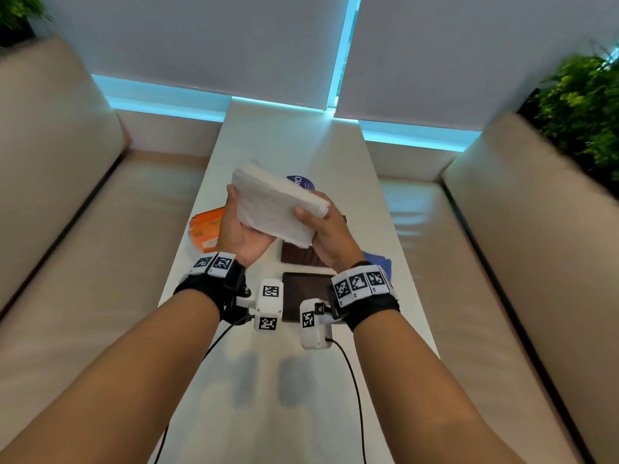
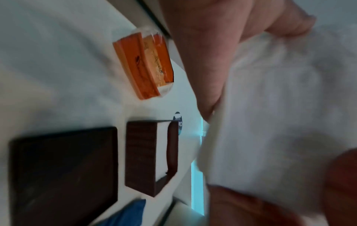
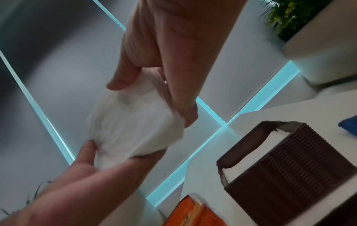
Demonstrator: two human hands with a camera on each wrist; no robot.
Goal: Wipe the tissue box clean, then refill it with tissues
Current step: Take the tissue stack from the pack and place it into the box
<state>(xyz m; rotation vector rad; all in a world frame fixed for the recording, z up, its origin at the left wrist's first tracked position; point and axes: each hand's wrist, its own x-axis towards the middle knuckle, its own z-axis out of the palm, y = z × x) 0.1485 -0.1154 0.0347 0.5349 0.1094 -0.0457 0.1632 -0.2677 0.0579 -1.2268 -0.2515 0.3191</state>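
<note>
I hold a white stack of tissues point(image 1: 274, 205) up in the middle of the frame, my left hand point(image 1: 239, 229) and right hand point(image 1: 326, 229) both gripping it. Below it, the brown tissue box point(image 1: 298, 256) sits on the long white tabletop point(image 1: 291, 135). Cream sofas point(image 1: 67, 202) stand on both sides, and grey blinds point(image 1: 207, 41) fill the top.

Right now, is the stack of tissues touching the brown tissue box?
Apart. The head view shows both hands lifting the stack of tissues above the table, and the right wrist view shows open space between it and the brown tissue box.
</note>
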